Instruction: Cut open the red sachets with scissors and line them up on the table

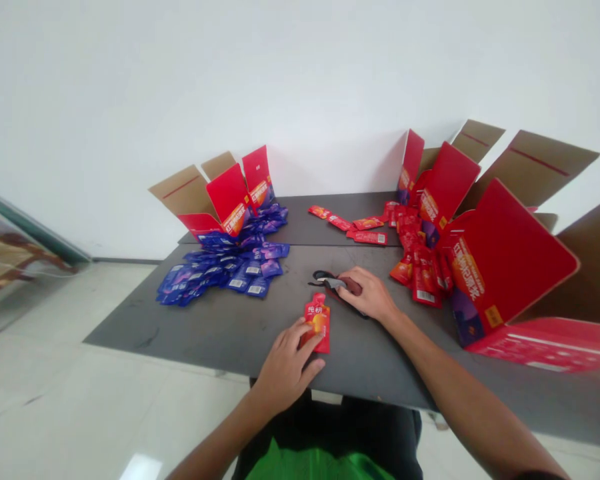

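A red spouted pouch (319, 319) with a yellow-orange picture lies flat on the grey table near its front edge. My left hand (289, 363) rests on its lower left part, fingers spread and fingertips touching it. Just beyond the pouch to the right, my right hand (369, 291) is closed around a black and grey hand tool with a brownish grip (336, 283). The tool's front end points left, low over the table or on it; its exact kind is unclear, and my fingers cover part of it.
Blue pouches (225, 263) are heaped at the left before open red cartons (230, 200). Several red pouches (370, 237) lie at the back, and a pile of red pouches (423, 267) sits at right beside large open red cartons (510, 260). A white wall (300, 87) stands behind.
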Available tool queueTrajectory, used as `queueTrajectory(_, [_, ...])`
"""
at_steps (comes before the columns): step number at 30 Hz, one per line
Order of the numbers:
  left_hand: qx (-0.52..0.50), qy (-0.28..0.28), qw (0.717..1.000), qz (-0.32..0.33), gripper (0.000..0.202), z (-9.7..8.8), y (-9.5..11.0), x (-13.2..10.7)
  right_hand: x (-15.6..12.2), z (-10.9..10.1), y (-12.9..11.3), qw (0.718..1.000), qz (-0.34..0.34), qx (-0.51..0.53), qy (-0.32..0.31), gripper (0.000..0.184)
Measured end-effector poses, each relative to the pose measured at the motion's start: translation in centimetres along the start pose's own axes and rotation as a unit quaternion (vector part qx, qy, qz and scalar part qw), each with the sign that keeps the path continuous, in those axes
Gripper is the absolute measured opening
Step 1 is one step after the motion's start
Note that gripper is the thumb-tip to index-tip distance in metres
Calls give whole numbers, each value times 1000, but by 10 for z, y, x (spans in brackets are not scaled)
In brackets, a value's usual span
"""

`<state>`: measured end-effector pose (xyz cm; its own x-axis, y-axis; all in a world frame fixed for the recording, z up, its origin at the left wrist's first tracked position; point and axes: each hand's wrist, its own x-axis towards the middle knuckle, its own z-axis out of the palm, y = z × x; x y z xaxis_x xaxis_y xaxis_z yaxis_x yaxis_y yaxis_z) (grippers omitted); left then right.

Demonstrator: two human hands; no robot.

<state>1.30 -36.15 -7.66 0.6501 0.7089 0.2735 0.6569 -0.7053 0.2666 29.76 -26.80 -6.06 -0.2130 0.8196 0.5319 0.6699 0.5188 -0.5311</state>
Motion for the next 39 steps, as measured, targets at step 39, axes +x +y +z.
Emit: queueTrajectory(39, [89, 51, 986, 134, 40, 24, -11, -43, 31, 39, -48, 983, -98, -79, -131, 31])
